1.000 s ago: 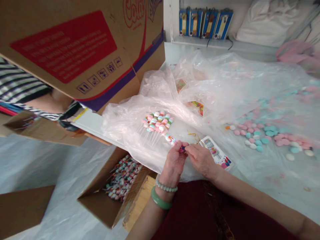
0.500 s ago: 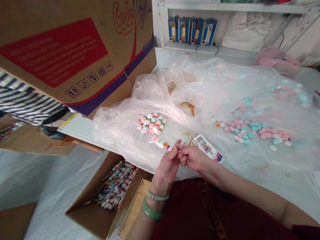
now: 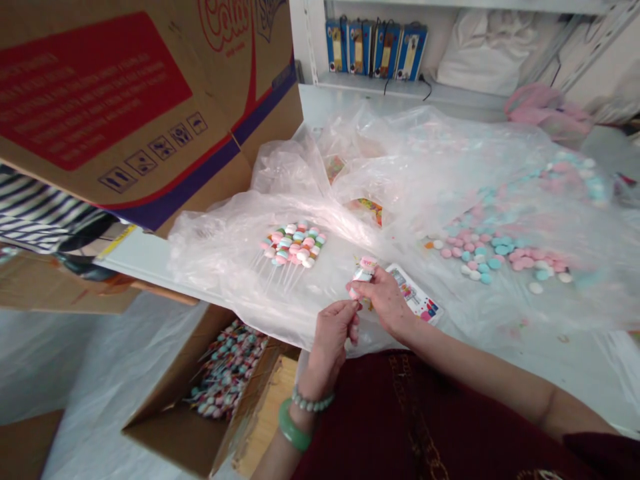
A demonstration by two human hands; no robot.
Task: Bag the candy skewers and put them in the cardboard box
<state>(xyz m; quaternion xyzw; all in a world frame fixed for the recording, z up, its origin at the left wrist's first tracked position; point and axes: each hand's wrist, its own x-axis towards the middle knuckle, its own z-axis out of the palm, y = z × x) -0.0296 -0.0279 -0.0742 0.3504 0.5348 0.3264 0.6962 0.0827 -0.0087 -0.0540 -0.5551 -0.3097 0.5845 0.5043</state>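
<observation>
A wrapped candy lollipop (image 3: 367,265) with a printed pink top stands upright between my hands above the plastic sheet. My right hand (image 3: 389,301) is closed around its lower candies, thumb across the front. Just below, my left hand (image 3: 334,328) pinches at its lower end; the stick is hidden by the fingers. Beside my right hand lies a white printed card pack (image 3: 413,293), partly covered by the hand. To the left, a cluster of pink, white and blue candy lollipops (image 3: 295,245) rests on the sheet, sticks pointing toward me.
Loose pastel candies (image 3: 500,253) are spread at the right on the clear plastic sheet (image 3: 225,267). A large carton (image 3: 210,87) stands at the left. Below the table edge, an open box (image 3: 175,433) holds many candy lollipops. A person's striped sleeve (image 3: 45,207) shows behind the carton.
The lollipop has turned from pointing left to standing upright. My right hand has moved from its lower end up onto the candies, while my left hand has dropped slightly to its lower end.
</observation>
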